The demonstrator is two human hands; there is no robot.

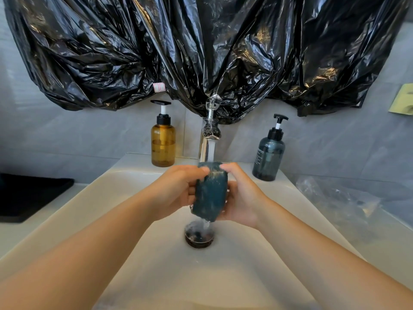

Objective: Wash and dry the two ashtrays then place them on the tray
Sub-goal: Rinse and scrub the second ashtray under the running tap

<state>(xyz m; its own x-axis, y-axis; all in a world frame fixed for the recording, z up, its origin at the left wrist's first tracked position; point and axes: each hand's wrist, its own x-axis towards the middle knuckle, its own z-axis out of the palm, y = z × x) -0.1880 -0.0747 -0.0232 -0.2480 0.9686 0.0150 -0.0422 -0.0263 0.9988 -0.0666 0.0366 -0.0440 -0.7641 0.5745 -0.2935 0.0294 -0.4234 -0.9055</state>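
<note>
A dark teal ashtray (210, 193) is held on edge under the running water of the chrome tap (209, 133), over the white sink (125, 191). My left hand (181, 189) grips its left side with the thumb on top. From the right, my right hand (241, 195) holds the other side. Water runs off the ashtray's lower edge into the dark drain (199, 237). A black tray (29, 195) lies on the counter at the left. A second ashtray is not in view.
An amber pump bottle (163, 144) stands behind the sink at the left, a blue-grey pump bottle (268, 155) at the right. Black plastic sheeting (201, 45) hangs over the wall above. Clear crumpled plastic (337, 198) lies on the right counter.
</note>
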